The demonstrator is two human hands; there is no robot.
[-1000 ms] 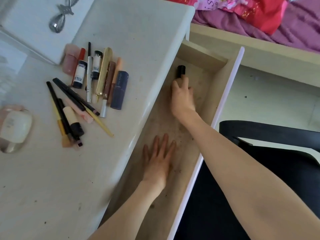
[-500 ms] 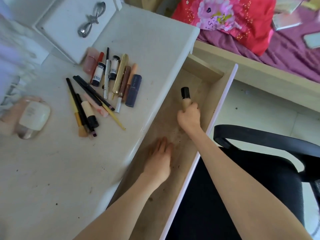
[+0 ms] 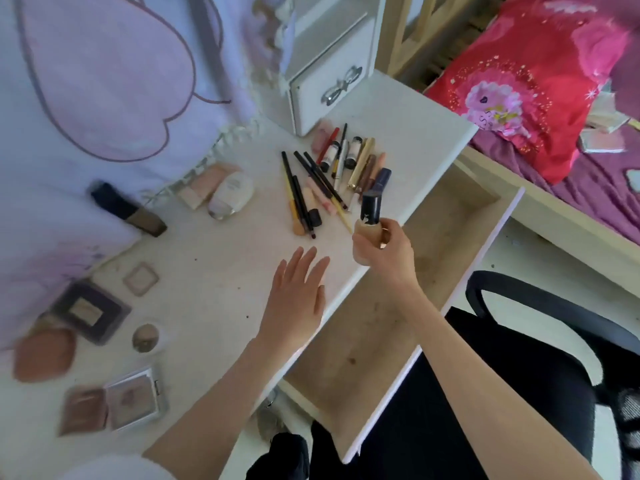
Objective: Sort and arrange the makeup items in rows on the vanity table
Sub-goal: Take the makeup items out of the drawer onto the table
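Bottle: dark-capped foundation bottle [image 3: 370,216] held upright over the table's front edge, just beside the pencils and tubes [image 3: 332,174].
Right hand: the right hand [image 3: 384,247] has fingers curled round the bottle's tan body; cap left clear.
Left hand: the left hand [image 3: 298,299] is flat, fingers straight, on the vanity table [image 3: 207,271]; holds nothing.
Drawer: open drawer [image 3: 408,306] below, bare wood showing.
Advice: lay it beside similar bottles, parallel, without nudging the pencils.

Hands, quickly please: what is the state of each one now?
Left hand: open, fingers straight, over the table, holding nothing.
Right hand: closed around a bottle.
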